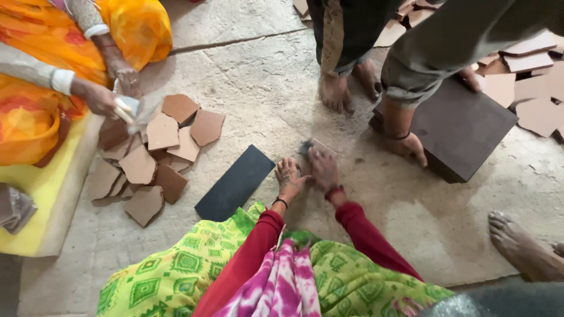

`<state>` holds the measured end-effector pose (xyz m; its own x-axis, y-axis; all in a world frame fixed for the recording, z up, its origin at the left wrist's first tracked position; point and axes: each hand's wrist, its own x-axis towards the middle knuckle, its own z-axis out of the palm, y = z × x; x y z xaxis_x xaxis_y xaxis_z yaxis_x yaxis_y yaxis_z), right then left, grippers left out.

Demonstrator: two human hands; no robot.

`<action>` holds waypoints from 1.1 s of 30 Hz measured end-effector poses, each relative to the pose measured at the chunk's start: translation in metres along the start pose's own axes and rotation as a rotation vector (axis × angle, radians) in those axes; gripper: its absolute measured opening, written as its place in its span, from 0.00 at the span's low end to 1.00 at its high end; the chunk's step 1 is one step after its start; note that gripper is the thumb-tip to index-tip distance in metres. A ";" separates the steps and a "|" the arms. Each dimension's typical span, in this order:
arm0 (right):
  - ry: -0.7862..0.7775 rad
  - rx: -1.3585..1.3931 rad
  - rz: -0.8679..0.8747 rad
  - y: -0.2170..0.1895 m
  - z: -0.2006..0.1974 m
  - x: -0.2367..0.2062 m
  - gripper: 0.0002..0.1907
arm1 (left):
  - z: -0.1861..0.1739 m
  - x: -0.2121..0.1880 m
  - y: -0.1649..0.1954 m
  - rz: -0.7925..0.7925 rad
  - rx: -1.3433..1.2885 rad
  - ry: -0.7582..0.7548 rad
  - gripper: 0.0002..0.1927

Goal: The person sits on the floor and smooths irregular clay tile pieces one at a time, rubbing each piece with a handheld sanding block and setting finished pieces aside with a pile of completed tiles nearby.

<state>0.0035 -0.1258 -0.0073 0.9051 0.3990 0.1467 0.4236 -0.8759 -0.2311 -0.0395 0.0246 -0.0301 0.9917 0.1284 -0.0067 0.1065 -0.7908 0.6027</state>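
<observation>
My left hand (pixel 289 178) rests flat on the concrete floor, fingers spread, empty. My right hand (pixel 322 167) lies just to its right, pressing on a small tan piece of cut material (pixel 323 146) with a dark tool at its far-left corner. A black rectangular slab (pixel 236 182) lies on the floor just left of my left hand. Both my arms wear red sleeves.
A pile of brown cut pieces (pixel 154 152) lies to the left, where a seated person in orange handles one. Ahead to the right, another person bends over, both hands on a large dark brown block (pixel 464 129). More tan pieces (pixel 529 88) lie far right. A bare foot (pixel 523 246) is at lower right.
</observation>
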 end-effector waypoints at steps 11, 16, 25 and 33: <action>-0.019 0.010 0.027 0.005 -0.009 0.022 0.29 | -0.003 -0.001 0.000 -0.021 -0.002 -0.043 0.37; 0.132 0.047 -0.130 -0.001 -0.004 -0.031 0.28 | 0.000 -0.002 0.001 0.042 0.066 0.066 0.38; 0.157 0.052 -0.072 0.017 0.001 -0.012 0.29 | -0.001 0.000 0.002 0.007 0.000 0.030 0.38; 0.075 0.030 0.029 0.034 -0.002 -0.021 0.28 | 0.000 -0.003 0.000 -0.036 -0.015 -0.037 0.38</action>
<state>-0.0013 -0.1642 -0.0167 0.9124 0.3511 0.2104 0.3990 -0.8778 -0.2653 -0.0420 0.0241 -0.0299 0.9892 0.1343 -0.0584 0.1417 -0.7769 0.6134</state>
